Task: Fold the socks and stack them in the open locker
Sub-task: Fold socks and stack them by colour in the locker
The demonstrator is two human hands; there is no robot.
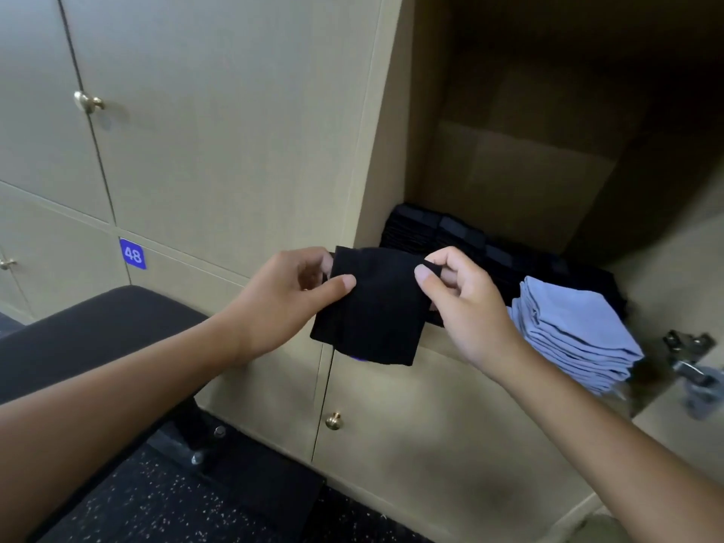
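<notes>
A person stands facing a wall of beige lockers, seen from a camera on their head looking down at both bare forearms. Between the hands hangs a black sock [372, 307], folded into a rough square and held in the air just in front of the open locker [521, 158]. The left hand [290, 291] pinches the sock's upper left edge between thumb and fingers; the right hand [466, 299] pinches the upper right corner the same way, the other fingers curled. Inside the locker, on its floor, black folded socks [450, 237] lie stacked toward the back and left, and a pile of pale blue folded socks [576, 331] sits at the front right, near the door hinge [689, 346]. A dark padded bench [98, 323] stands at lower left, and a closed door beside it carries a blue label [132, 253] reading 48. The fold seems finished and the sock ready to go in. The risks look modest: held only at its top edge, the sock could fall open as it is carried in, or land askew and tip a pile, and the right wrist passes close to the blue pile and could nudge it.
</notes>
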